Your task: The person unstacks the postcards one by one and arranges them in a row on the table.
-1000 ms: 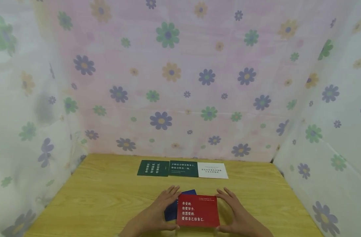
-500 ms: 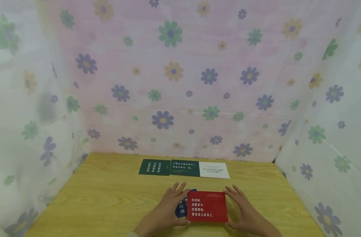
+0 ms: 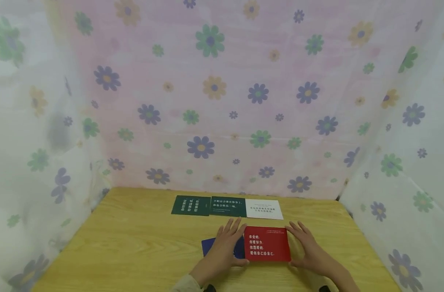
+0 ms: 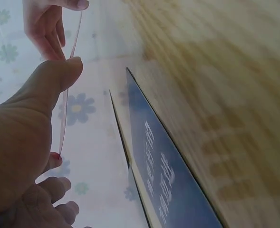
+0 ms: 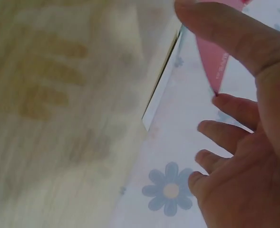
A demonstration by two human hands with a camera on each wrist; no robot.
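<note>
Both hands hold a red card (image 3: 267, 244) with white lettering by its opposite short sides, raised over the table with its face towards the head camera. My left hand (image 3: 225, 248) pinches the left side, thumb at the lower corner and a finger at the upper one. On the other side my right hand (image 3: 309, 249) grips the right corners between thumb and index finger, its other fingers spread behind. A blue card (image 3: 208, 245) lies on the table beyond my left hand, which partly hides it. White writing shows on the blue card (image 4: 159, 161) in the left wrist view.
Farther back, a row of cards lies side by side: a dark green card (image 3: 191, 205), a second green card (image 3: 228, 207) and a white card (image 3: 263, 209). The wooden table (image 3: 127, 243) ends at a flowered curtain (image 3: 222, 170), which also encloses both sides.
Both hands have carried the red card to the right and slightly farther from the body. More of the blue card's left end shows now. The back row is unchanged.
</note>
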